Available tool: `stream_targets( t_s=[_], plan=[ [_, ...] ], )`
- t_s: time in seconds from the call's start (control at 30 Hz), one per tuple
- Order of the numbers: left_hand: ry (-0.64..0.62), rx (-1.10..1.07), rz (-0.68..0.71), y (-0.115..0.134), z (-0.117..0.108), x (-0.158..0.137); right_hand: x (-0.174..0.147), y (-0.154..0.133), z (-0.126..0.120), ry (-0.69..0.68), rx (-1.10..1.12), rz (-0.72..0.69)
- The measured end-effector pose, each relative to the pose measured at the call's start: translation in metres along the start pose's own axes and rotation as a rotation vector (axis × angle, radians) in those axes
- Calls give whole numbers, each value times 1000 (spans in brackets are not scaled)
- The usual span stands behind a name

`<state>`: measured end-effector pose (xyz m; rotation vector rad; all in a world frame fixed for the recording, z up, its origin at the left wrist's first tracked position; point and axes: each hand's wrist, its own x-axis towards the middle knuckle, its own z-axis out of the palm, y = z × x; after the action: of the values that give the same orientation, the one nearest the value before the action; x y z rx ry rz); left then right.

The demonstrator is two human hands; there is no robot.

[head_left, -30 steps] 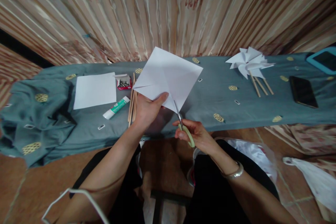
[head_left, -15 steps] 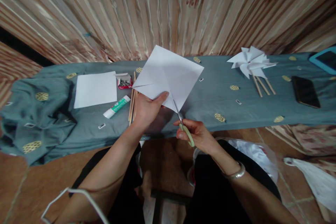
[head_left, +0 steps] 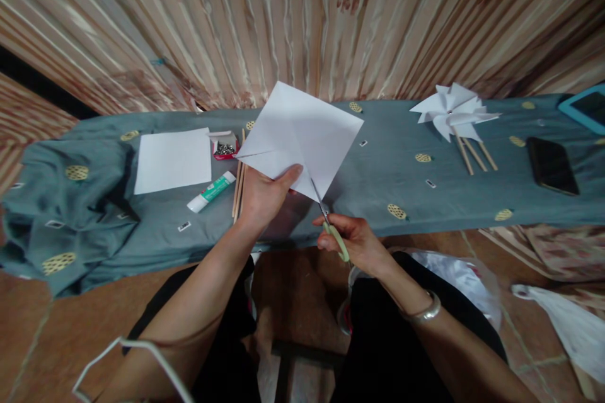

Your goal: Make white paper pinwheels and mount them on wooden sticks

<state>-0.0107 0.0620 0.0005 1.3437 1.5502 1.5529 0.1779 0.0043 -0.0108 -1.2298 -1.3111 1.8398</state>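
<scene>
Head view: we are holding a square sheet of paper point(head_left: 321, 126) over the middle of the cloth-covered table point(head_left: 373, 182), turned so that one corner is pointing towards us. Our left hand point(head_left: 267, 200) is pinching it near that lower edge, the thumb lying on top and the other fingers mostly hiding beneath. Our right hand point(head_left: 355, 244) is closing round the green handles of the scissors point(head_left: 337, 241), whose blades are reaching into the near corner; how far apart the blades are standing, we cannot tell.

We judge that we are cutting inward from this corner, towards the centre. A thin slit is already showing at the left corner, while the far and right corners are looking whole. As we see it, the next move is calling for a short, straight snip that is stopping shy of the centre, with our left thumb staying clear of the blade tips and the sheet staying taut.

Left of the sheet, more white paper point(head_left: 173, 161), a small red box point(head_left: 225, 147) of metal bits, a glue stick point(head_left: 211, 191) and wooden sticks point(head_left: 239, 194) are lying ready; well to the right, paper pinwheels point(head_left: 450, 114) are resting near a phone point(head_left: 552, 165).
</scene>
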Motion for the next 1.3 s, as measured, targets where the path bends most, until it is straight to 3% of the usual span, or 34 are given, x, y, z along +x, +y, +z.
stream_targets(
  t_s=[0.27, 1.3],
  plan=[
    [-78, -19, -86, 13, 3, -7, 0, -1, 0, 26, 5, -30],
    [-121, 39, -55, 30, 4, -10, 1, 0, -3, 26, -2, -10]
  ],
)
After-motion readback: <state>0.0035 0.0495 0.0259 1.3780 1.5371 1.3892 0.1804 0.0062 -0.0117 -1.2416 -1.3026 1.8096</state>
